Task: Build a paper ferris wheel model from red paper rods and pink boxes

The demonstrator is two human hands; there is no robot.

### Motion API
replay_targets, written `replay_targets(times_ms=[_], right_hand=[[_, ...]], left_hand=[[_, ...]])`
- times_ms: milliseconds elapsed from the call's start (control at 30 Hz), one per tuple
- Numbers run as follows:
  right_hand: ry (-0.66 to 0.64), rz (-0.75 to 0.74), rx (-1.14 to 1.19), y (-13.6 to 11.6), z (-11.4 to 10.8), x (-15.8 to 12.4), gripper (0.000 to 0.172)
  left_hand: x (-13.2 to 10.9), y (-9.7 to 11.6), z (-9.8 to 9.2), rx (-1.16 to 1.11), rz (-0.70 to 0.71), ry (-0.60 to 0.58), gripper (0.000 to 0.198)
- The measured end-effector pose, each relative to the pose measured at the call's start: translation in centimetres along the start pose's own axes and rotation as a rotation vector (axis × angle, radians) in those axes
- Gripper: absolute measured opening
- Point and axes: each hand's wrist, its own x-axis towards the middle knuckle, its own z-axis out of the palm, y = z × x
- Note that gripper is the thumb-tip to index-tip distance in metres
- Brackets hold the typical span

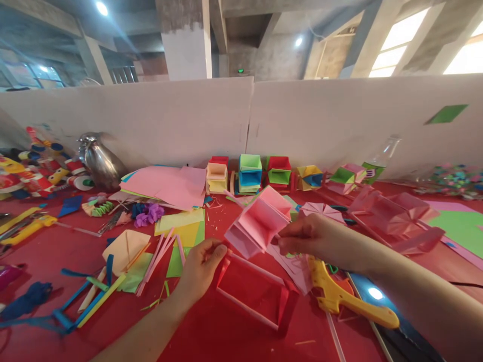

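Note:
My left hand (pixel 203 264) pinches the upper left corner of a red paper frame (pixel 252 312), an open rectangle with folded sides, tilted above the red table. In my right hand (pixel 307 235) is a pink folded paper box (pixel 260 221) with open compartments, gripped at its right edge. The box hangs just above the far side of the frame, and a gap to the frame is hard to judge. Beneath my right wrist lies a yellow hot glue gun (pixel 347 296). Pink paper (pixel 296 271) lies partly hidden behind the frame.
Small coloured paper boxes (pixel 250 176) line the white partition (pixel 169 120). Pink sheets (pixel 166 183), a metal jug (pixel 101 161) and a glass bottle (pixel 387 153) stand or lie behind. Paper strips (pixel 160 259) and a blue-green strip frame (pixel 70 311) are at left; a phone-like dark device (pixel 400 322) at right.

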Motion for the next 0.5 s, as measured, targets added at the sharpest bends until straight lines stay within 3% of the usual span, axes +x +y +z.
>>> replay_targets(times_ms=[233,333,500], right_hand=[[0.08,0.06,-0.319,0.5,1.1,-2.5,0.026],[0.073,0.079,-0.494,0.5,0.7,-3.1,0.024],[0.034,0.088,-0.591,0.7,0.5,-3.2,0.025]], left_hand=[[-0.1,-0.7,0.1,-0.12,-0.064,0.085,0.027],[-0.3,-0.7,0.0,-0.08,-0.033,0.122,0.027],[-0.7,0.0,0.1,-0.011,0.034,0.114,0.024]])
